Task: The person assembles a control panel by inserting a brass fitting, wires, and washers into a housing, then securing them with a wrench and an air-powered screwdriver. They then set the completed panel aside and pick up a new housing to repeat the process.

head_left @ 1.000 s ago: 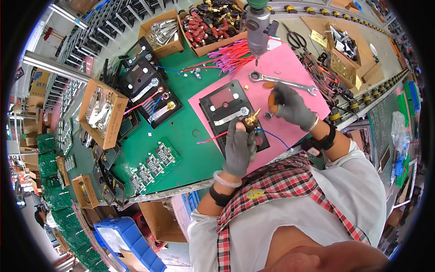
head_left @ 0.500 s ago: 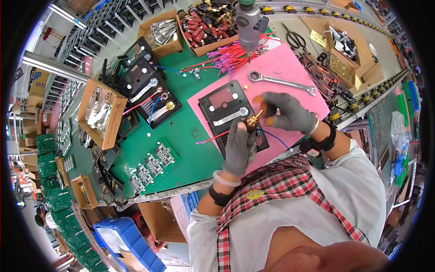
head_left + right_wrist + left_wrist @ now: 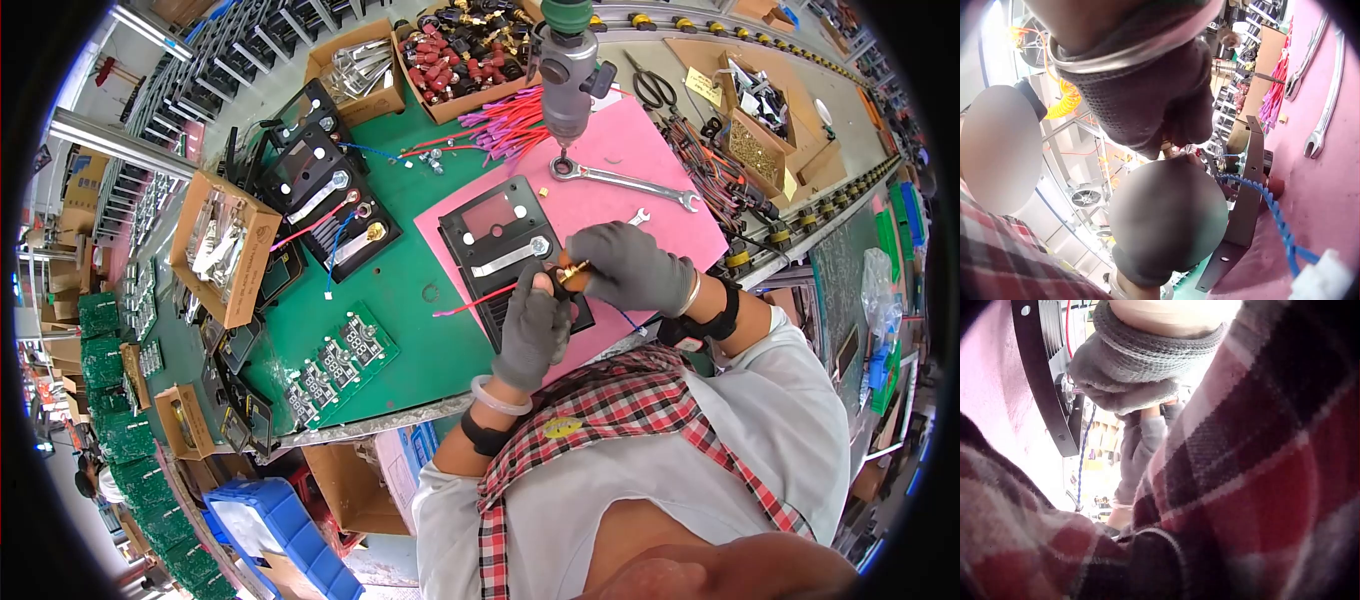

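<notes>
My left hand [image 3: 530, 335], in a grey glove with the thumb tip bare, holds a brass connector [image 3: 572, 271] with a black collar over the lower part of a black panel [image 3: 462, 225]. The gloved right hand [image 3: 630, 270] pinches the connector's brass end from the other side; in the right wrist view its curled fingers hide much of the brass post [image 3: 1167, 149]. A silver strip [image 3: 510, 258] is bolted across the panel. Red wire [image 3: 470, 303] extends left from beside the left hand, and blue twisted wire [image 3: 1279, 219] hangs by the panel's edge.
A power driver [image 3: 568, 90] hangs above a ratchet spanner [image 3: 625, 180] on the pink sheet [image 3: 690, 230]. An open-ended spanner [image 3: 640, 217] lies behind the right hand. Finished-looking black panels [image 3: 310, 180], a circuit board [image 3: 345, 365] and a box of red and black connectors [image 3: 435, 70] stand around.
My right hand has moved left onto the brass connector and now grips its end. The small spanner behind it has come into view. The hanging driver has swung; the left hand has stayed put.
</notes>
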Demonstrator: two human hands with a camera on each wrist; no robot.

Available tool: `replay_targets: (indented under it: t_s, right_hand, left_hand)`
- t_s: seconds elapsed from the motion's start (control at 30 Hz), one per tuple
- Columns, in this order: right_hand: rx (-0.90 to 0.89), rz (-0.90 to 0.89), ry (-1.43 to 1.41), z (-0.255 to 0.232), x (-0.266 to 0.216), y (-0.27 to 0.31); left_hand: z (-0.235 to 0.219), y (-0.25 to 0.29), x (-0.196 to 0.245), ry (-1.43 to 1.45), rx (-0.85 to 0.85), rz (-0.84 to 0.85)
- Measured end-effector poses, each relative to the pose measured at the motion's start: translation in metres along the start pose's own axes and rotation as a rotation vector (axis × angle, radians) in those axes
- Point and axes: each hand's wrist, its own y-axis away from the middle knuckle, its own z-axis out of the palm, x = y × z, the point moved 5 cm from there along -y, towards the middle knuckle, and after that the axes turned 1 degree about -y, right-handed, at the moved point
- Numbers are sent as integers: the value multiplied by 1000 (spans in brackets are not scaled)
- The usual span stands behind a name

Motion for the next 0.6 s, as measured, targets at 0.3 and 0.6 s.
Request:
replay_targets:
  t_s: [0.3,0.6]
  right_hand:
    - [-38,111,-30,5,3,5]
    - [-44,100,-28,2,7,9]
  left_hand:
    - [-3,0,-1,5,-15,-62]
    - [-6,-1,-4,-172,0,49]
